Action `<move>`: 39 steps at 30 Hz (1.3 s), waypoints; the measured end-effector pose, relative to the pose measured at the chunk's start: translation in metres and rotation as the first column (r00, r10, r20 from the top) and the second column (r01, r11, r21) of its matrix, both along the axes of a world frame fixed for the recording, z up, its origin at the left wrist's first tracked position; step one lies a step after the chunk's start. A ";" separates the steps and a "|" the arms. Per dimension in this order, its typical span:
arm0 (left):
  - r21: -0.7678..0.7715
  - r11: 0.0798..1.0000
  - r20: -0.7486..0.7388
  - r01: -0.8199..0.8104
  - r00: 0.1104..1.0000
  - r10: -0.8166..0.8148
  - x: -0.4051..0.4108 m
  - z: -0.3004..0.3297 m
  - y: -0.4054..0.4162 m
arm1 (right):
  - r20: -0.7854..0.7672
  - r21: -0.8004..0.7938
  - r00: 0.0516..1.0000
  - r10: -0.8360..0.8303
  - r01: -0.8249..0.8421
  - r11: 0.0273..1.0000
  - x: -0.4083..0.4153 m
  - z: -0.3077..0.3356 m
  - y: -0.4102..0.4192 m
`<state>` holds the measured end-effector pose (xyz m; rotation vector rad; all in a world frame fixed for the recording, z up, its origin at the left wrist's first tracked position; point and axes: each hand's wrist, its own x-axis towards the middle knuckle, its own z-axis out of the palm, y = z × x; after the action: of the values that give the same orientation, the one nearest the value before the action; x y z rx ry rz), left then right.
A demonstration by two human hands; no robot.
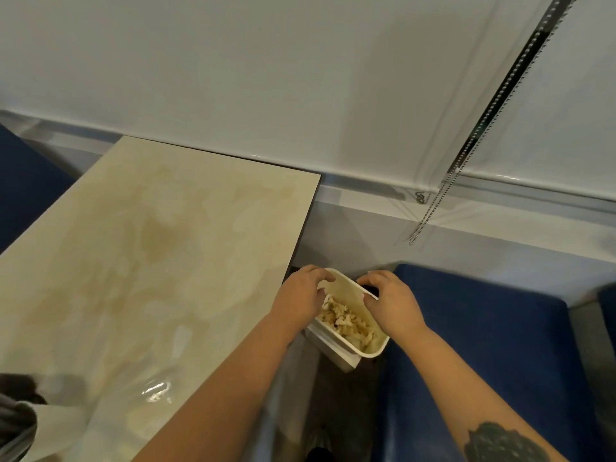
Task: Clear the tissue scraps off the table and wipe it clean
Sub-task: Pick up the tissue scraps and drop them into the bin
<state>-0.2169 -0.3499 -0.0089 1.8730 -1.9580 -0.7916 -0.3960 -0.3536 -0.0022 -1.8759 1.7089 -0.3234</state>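
A small white bin [368, 351] stands on the floor between the table and a blue seat. Crumpled tissue scraps [346, 323] fill its bottom. My left hand [300, 295] reaches over the bin's left rim with its fingers curled at the edge. On the other side, the fingers of my right hand [391, 300] curl over the right rim. The beige marble-pattern table [143, 255] lies to the left, glossy, with no scraps in sight on it.
A blue seat [483, 345] is on the right, another blue seat [23, 181] at far left. A bead chain [443, 191] hangs from the white blind behind. Grey cloth and a white sheet [50, 425] lie at the table's near left corner.
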 end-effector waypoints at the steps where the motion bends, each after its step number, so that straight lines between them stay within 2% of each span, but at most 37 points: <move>1: -0.015 1.000 -0.011 -0.006 1.000 0.006 0.002 0.003 0.002 | 0.013 -0.014 1.000 0.003 -0.003 1.000 0.003 0.003 0.001; 9: -0.153 0.985 -0.112 -0.085 0.991 0.068 0.032 0.044 0.050 | 0.088 -0.134 0.993 0.076 -0.064 0.989 0.039 0.031 0.041; 13: -0.176 0.979 -0.103 -0.108 0.991 0.090 0.053 0.059 0.087 | 0.117 -0.140 0.989 0.096 -0.079 0.987 0.060 0.042 0.071; 18: -0.215 0.963 -0.083 -0.164 0.985 0.149 0.086 0.075 0.150 | 0.131 -0.199 0.981 0.145 -0.118 0.973 0.096 0.062 0.125; 26: -0.253 0.927 -0.115 -0.278 0.960 0.257 0.134 0.085 0.277 | 0.203 -0.205 0.947 0.251 -0.209 0.956 0.158 0.068 0.227; 34: -0.230 0.874 -0.099 -0.427 0.904 0.416 0.187 0.078 0.405 | 0.204 -0.200 0.881 0.427 -0.390 0.899 0.216 0.063 0.323; 39: -0.213 0.806 -0.089 -0.552 0.833 0.547 0.227 0.076 0.465 | 0.198 -0.205 0.816 0.543 -0.507 0.837 0.250 0.062 0.359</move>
<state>0.0096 0.1149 0.0667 2.1049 -1.2951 -0.3836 -0.1457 0.0058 0.0602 -2.2147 0.9624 -0.4411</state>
